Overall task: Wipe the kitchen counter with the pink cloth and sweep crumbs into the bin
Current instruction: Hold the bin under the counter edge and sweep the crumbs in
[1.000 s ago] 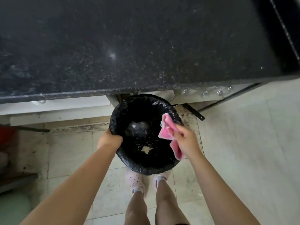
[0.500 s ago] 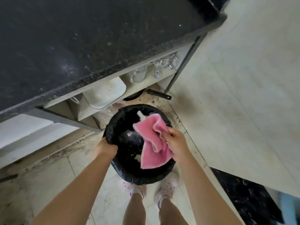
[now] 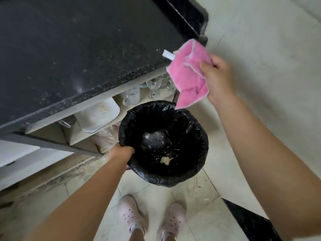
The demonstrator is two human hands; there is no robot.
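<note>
Nearest the camera, two pale pink perforated clogs (image 3: 171, 218) stand on the tiled floor (image 3: 196, 193), which is scuffed and speckled with dirt. Just beyond the feet sits the bin (image 3: 199, 164), round and lined with a black plastic bag; some crumpled clear wrap and pale scraps lie at its bottom. Of the two hands, the left hand (image 3: 121, 151) grips the bin's near-left rim, fingers curled over the edge into the liner. The right hand (image 3: 216, 76) is raised above and to the right of the bin, fingers and thumb pinching the pink cloth (image 3: 188, 73), which hangs crumpled in the air with its lower corner just over the bin's far rim; a white tag sticks out from its upper left edge. Behind the bin, open shelves under the surface hold a white rectangular dish (image 3: 99, 115) and several clear glasses (image 3: 153, 87), some of them upturned. Farthest off, the dark speckled surface (image 3: 78, 49) fills the upper left, dotted with pale crumbs and specks, mostly toward its front edge.
</note>
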